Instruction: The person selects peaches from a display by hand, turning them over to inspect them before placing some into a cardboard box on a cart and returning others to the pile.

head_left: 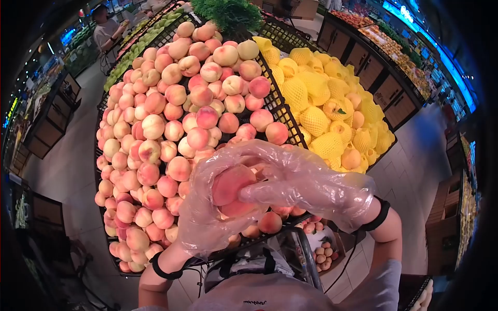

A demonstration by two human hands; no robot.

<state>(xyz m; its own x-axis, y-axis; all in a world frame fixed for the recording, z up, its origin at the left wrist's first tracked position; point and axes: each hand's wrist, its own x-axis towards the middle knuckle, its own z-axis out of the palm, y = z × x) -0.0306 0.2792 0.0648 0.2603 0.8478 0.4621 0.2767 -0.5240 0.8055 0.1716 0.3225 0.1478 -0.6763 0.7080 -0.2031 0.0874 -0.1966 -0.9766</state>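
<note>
1. Far left, a small lit sign (10, 113) glows yellowish; its writing is too blurred to read.
2. Loose peaches (151, 127) lie heaped in a black crate (284, 115), and no sticker or brand can be made out on them.
3. The left hand (199, 212), inside a clear plastic glove (193, 236), cups the held peach (225, 182) from the left; its grip is closed on that fruit.
4. That peach sits between both hands, over the near part of the heap. The step in hand looks like holding and feeling this single fruit.
5. Below it, dark lettering (254, 301) runs across the grey top (223, 295), too small to read with certainty.
6. The right hand (306, 186), gloved too, comes in from the right and presses a digit against the front of the peach, its grip closed around the same fruit. A next move would call for light, even pressure, since slack plastic may slip and ripe flesh could bruise.
7. Beyond the divider, fruit in yellow foam nets (314, 122) fills the neighbouring section.
8. Upper right, a blue-lit sign (407, 14) bears pale characters, illegible here.
</note>
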